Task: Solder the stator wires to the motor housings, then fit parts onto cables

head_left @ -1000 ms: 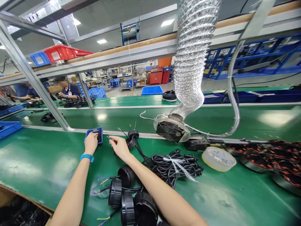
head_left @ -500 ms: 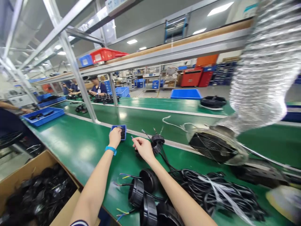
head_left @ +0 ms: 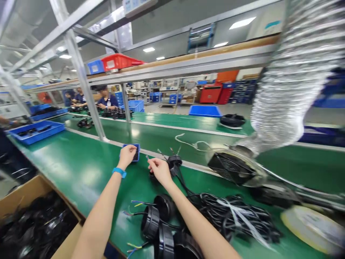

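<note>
My left hand (head_left: 127, 156), with a blue band on its wrist, is over a small blue bin (head_left: 138, 152). Its fingertips are pinched above the dark small parts inside; anything between them is too small to make out. My right hand (head_left: 160, 170) pinches the end of a thin wire (head_left: 147, 157) just right of the bin. Part of a black round piece lies under that hand, mostly hidden. Beside it stands a black round cap (head_left: 174, 160) with stripped wires sticking up. Closer to me, black round housings (head_left: 150, 221) with coloured wire ends lie by my right forearm.
A coil of black cable (head_left: 231, 212) tied with clear plastic lies at right, near a fan-like unit with a black grille (head_left: 229, 167) under a silver duct (head_left: 285, 97). A carton (head_left: 72, 241) of black parts is at lower left. Blue tray (head_left: 58, 127) farther left; co-workers sit beyond.
The view has shifted a little, moving the scene leftward. My left fingers have risen slightly from inside the bin to its upper edge. My right hand keeps its pinch on the wire.
</note>
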### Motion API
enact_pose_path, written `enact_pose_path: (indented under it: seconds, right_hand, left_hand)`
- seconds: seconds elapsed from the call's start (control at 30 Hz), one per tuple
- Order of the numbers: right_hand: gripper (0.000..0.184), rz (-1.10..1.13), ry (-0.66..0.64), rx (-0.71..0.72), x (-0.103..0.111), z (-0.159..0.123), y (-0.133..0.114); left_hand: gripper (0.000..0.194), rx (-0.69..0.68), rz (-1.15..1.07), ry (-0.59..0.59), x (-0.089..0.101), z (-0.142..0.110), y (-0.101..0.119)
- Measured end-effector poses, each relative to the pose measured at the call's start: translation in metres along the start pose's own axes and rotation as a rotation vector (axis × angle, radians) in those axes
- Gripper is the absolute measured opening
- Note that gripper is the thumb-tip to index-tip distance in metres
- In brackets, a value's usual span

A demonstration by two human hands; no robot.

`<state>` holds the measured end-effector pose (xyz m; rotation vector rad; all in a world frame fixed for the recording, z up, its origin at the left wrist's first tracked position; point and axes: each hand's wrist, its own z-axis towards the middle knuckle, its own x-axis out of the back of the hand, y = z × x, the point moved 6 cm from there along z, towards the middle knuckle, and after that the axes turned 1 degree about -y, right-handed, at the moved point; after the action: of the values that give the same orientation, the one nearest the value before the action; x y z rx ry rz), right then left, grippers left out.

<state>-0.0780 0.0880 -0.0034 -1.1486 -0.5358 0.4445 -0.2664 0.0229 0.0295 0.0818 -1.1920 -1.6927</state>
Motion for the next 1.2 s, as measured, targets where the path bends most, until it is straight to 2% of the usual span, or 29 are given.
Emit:
enact_pose_path:
  seconds: [0.17, 0.27, 0.5, 0.77, 1.07, 1.2]
  right_hand:
    - [0.023, -0.018, 0.022, -0.014, 0.004, 0.006, 0.000]
    - [0.022, -0.038, 0.022, -0.014, 0.005, 0.007, 0.001]
    - [0.023, -0.048, 0.018, 0.010, 0.006, 0.006, -0.001]
    - [0.020, -0.012, 0.031, 0.049, 0.005, 0.007, 0.000]
    - [0.022, 0.000, 0.032, 0.071, 0.004, 0.007, 0.001]
    - [0.022, 0.001, 0.033, 0.075, 0.004, 0.007, 0.002]
  left_hand:
    - [0.035, 0.026, -0.308, -0.314, -0.015, -0.003, 0.026]
    - [0.039, 0.106, -0.461, -0.422, -0.017, -0.010, 0.038]
    - [0.041, 0.138, -0.514, -0.496, -0.018, -0.013, 0.044]
    - [0.043, 0.156, -0.543, -0.496, -0.013, -0.012, 0.042]
    - [0.043, 0.163, -0.536, -0.577, -0.020, -0.014, 0.037]
    - [0.042, 0.182, -0.546, -0.556, -0.017, -0.013, 0.034]
